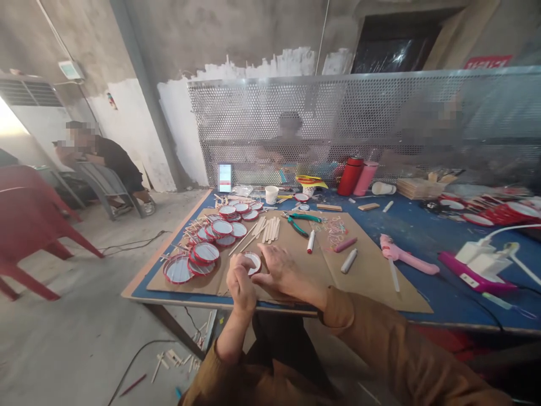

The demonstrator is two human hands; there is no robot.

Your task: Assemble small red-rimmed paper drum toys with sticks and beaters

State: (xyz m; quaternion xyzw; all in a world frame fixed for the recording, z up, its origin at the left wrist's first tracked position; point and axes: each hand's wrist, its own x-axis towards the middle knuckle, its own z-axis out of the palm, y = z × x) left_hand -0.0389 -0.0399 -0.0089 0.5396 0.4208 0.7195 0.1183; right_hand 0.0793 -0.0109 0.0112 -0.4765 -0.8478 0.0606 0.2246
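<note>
Near the front edge of the cardboard sheet (296,287), a small round disc with a red rim (253,263) is between my two hands. My left hand (242,282) is closed around its left side, fingers curled. On the other side, my right hand (281,270) has its fingers and thumb spread, close against the disc's right edge. A pile of similar red-rimmed discs (205,252) lies to the left. Just beyond my hands are flat wooden sticks (271,229). Teal-handled pliers (299,226) rest on the cardboard behind my right hand.
Right of the hands lie a red-and-white marker (311,242), a pink glue gun (408,258) and a purple power strip (475,276). Toward the back are a paper cup (271,195), a phone (225,177) and a red bottle (350,176) before a perforated metal screen (262,124). A person sits at left.
</note>
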